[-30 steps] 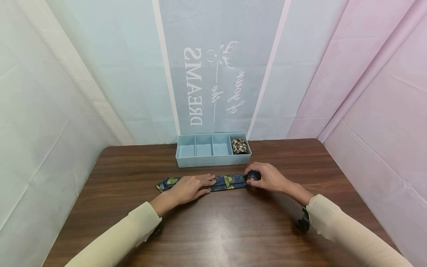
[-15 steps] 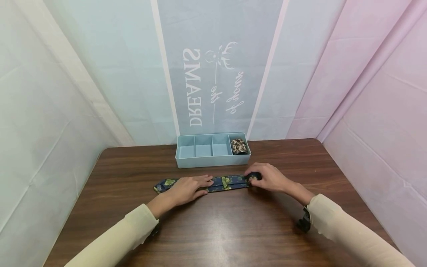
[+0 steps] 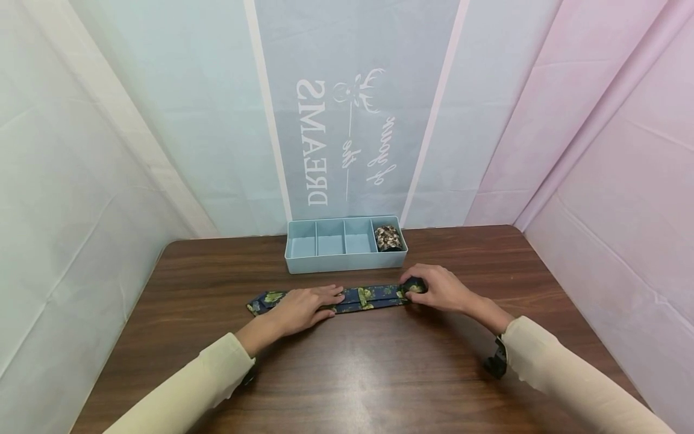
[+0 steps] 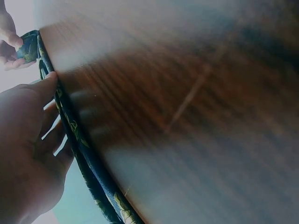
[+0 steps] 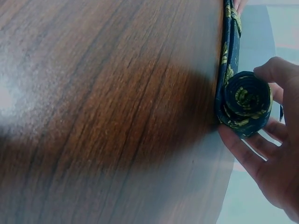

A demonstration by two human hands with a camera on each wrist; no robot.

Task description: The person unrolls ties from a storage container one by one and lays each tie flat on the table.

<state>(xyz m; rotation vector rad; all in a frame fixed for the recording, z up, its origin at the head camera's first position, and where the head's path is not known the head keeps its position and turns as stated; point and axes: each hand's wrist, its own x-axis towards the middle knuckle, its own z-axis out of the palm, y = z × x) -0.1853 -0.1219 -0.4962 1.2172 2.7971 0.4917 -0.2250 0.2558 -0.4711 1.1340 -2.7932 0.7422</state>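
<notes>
A dark blue necktie [image 3: 382,293] with green and yellow flowers lies across the table, its underside and keeper loop facing up. Its right end is wound into a coil [image 5: 245,100], seen end-on in the right wrist view. My right hand [image 3: 441,289] grips that coil between thumb and fingers. Over the tie's left part my left hand [image 3: 300,307] rests flat, fingers extended, pressing it on the wood. The pointed wide tip [image 3: 262,302] sticks out left of this hand; the stretch under the palm is hidden.
Behind the tie stands a light blue divided box [image 3: 345,263]. A rolled tie with a brown and cream floral pattern [image 3: 388,238] sits in its rightmost compartment. The brown wooden table [image 3: 358,374] ends at a fabric backdrop [image 3: 352,150].
The flat part of the tie and my left hand have shifted slightly left in the head view. My right hand, still gripping the coil, has edged a little right.
</notes>
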